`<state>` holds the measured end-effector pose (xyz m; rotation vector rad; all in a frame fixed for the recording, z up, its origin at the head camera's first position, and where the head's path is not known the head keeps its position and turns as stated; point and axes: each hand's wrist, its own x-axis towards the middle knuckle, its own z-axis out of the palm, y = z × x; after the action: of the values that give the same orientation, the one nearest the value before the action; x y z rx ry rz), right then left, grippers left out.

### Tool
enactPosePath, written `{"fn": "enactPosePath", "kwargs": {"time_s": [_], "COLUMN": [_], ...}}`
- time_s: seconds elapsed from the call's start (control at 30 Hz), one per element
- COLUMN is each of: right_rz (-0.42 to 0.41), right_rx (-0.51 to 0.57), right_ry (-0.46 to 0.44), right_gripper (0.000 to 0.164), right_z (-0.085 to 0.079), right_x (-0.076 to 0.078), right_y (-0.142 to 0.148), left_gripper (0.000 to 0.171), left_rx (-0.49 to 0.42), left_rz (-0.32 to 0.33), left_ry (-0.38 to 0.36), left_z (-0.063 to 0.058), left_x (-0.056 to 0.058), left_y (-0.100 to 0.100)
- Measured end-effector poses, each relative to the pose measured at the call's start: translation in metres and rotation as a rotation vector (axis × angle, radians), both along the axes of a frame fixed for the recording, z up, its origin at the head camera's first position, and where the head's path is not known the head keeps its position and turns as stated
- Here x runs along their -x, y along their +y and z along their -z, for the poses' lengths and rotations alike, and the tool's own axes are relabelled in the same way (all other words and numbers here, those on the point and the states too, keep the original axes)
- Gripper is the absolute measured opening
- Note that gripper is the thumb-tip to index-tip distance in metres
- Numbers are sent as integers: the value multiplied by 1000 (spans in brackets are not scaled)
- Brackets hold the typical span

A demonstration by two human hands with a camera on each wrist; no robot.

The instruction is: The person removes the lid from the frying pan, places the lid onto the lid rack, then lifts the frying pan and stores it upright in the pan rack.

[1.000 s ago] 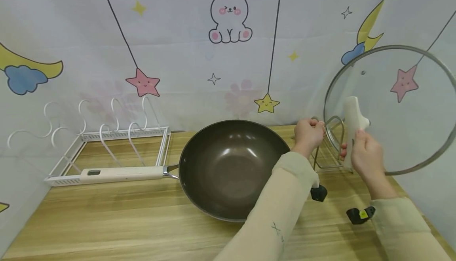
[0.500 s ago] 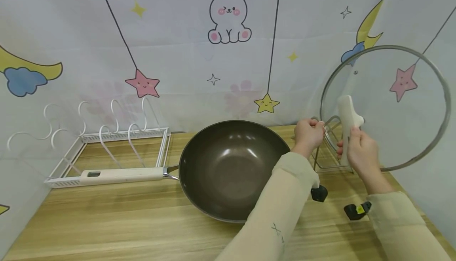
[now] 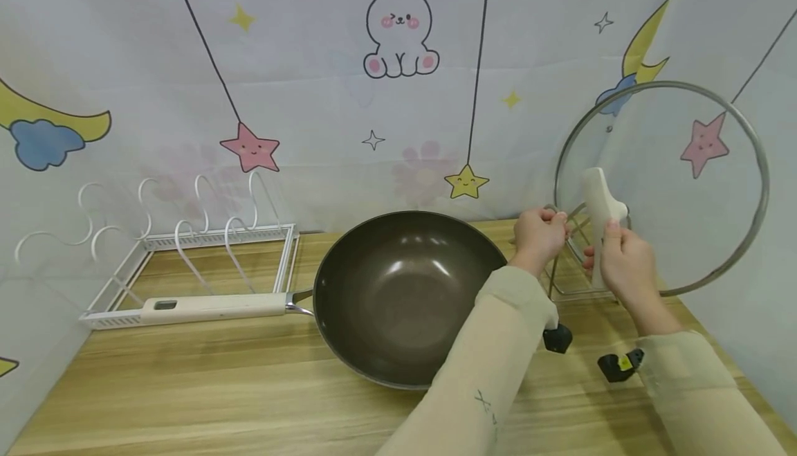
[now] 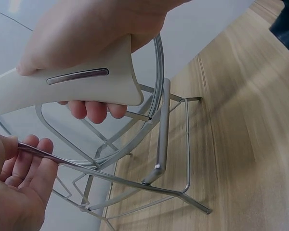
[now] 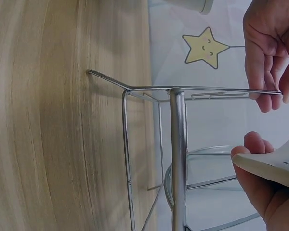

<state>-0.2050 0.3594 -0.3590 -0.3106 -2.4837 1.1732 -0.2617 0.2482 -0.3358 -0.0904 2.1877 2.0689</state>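
Note:
My right hand point(image 3: 630, 266) grips the cream handle point(image 3: 599, 217) of a large round glass lid point(image 3: 697, 193) with a metal rim. The lid stands on edge at the right, its lower rim down among the bars of a metal wire rack point(image 4: 161, 139). Beside it, my left hand point(image 3: 538, 236) pinches the top of one rack loop between thumb and fingers, as the left wrist view also shows. The rack's feet rest on the wooden table. To the left of my forearm lies a dark wok point(image 3: 407, 304) with a cream handle; the forearm covers part of its right side.
A white rack point(image 3: 286, 255) with curved wire dividers stands at the back left, and the wok's long handle point(image 3: 212, 307) overlaps its front edge. Behind everything hangs a white curtain point(image 3: 324, 110) with cartoon prints. Black straps point(image 3: 557, 338) are on both wrists.
My right hand has shifted the lid a little to the left, and the lid has turned slightly. My left hand has stayed on the rack loop. The wok has not moved.

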Motion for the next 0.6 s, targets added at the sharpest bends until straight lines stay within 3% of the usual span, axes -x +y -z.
{"fn": "enactPosePath", "kwargs": {"time_s": [0.6], "right_rz": [100], "right_rx": [-104], "right_ry": [7], "right_gripper": [68], "right_z": [-5], "right_x": [-3], "right_y": [-3], "left_gripper": [12], "left_rx": [-13], "left_rz": [6], "left_ry": [9], "left_z": [0], "left_x": [0], "left_y": [0]}}
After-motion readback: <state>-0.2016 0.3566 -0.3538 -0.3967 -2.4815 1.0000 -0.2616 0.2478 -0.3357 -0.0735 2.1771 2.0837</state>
